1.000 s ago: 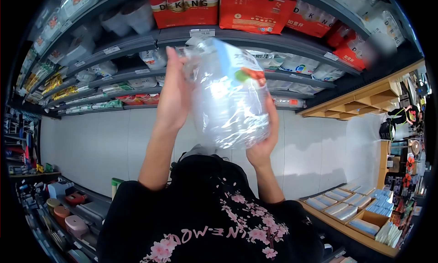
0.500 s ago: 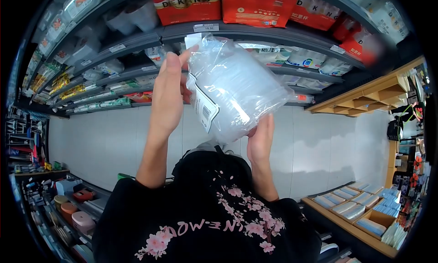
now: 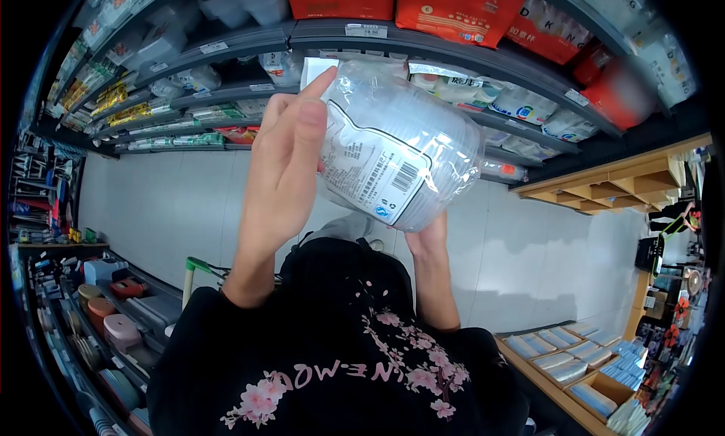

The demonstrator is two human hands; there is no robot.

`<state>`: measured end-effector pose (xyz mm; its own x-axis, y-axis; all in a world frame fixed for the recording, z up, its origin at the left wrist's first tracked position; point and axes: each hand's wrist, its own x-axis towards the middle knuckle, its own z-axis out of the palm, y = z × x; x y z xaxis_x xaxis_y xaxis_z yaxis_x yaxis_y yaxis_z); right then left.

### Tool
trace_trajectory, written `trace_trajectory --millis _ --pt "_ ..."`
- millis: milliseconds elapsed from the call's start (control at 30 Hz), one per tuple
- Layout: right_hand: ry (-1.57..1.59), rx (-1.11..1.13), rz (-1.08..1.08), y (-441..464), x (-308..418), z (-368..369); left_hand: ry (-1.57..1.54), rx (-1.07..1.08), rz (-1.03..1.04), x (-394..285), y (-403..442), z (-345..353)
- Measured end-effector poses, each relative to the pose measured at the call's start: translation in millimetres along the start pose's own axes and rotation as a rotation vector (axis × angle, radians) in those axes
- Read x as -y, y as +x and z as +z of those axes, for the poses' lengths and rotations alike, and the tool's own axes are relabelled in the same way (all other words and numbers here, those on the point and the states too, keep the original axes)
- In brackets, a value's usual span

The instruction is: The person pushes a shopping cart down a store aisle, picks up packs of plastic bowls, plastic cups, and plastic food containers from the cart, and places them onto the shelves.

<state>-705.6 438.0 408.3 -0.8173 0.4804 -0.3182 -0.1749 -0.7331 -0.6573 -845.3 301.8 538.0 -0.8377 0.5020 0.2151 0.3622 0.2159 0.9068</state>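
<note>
A clear plastic-wrapped pack of stacked transparent containers is held up in front of the shelves, tilted, with its white printed label and barcode facing me. My left hand grips the pack's left end, its thumb and index finger showing and the other fingers partly behind the wrap. Under the lower right side of the pack is my right hand, supporting it, with its fingers mostly hidden behind the plastic.
Ahead, a dark shelf holds red boxes and wrapped packs. Wooden bins of packets stand lower right, pink and orange containers lower left. A green handle shows near my left arm.
The pack has been turned, so its colourful front no longer shows and the barcode label now faces me. My left hand has shifted along with it, and the view has moved slightly.
</note>
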Motion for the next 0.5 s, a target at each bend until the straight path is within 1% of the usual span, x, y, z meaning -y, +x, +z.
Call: trace_trajectory --millis 33,67,100,133,167,200,267,300,367,400,467,500 --pt "0.016 -0.063 0.022 2.7 -4.6 -8.1 -0.001 -0.007 0.002 -3.9 -0.9 -1.5" --pt "0.033 -0.125 0.043 5.2 -7.9 -14.3 -0.054 0.037 -0.029 -7.5 -1.5 -3.4" --pt "0.030 -0.121 0.045 4.6 -9.1 -17.2 -0.107 0.082 -0.061 -9.9 -2.0 -5.1" --pt "0.101 -0.112 0.085 1.1 -10.2 -19.8 -0.107 0.079 -0.061 -11.4 -2.2 -5.8" --pt "0.170 -0.103 0.124 -1.3 -11.1 -22.7 -0.083 0.081 -0.031 -12.5 -0.9 -5.5" --pt "0.167 -0.102 0.122 -3.4 -13.2 -26.5 -0.059 0.084 0.000 -13.9 -0.7 -5.4" --pt "0.203 0.141 0.123 -4.8 -17.6 -33.9 -0.069 0.076 0.010 -15.4 0.4 -4.4" --pt "0.199 0.140 0.122 -4.3 -19.2 -34.1 -0.073 0.069 0.021 -16.2 0.8 -4.4" --pt "0.220 0.073 0.133 -3.2 -23.9 -30.8 -0.093 0.072 -0.003 -18.3 0.6 -7.1" --pt "0.212 0.077 0.137 -2.1 -26.4 -27.6 -0.108 0.073 -0.027 -18.2 0.7 -9.5" --pt "0.093 -0.131 0.084 2.2 -34.3 -17.6 -0.083 0.061 -0.050 -14.1 -1.1 -15.8" --pt "0.083 -0.113 0.099 7.1 -38.0 -9.2 -0.053 0.057 -0.072 -9.0 -2.1 -23.1"
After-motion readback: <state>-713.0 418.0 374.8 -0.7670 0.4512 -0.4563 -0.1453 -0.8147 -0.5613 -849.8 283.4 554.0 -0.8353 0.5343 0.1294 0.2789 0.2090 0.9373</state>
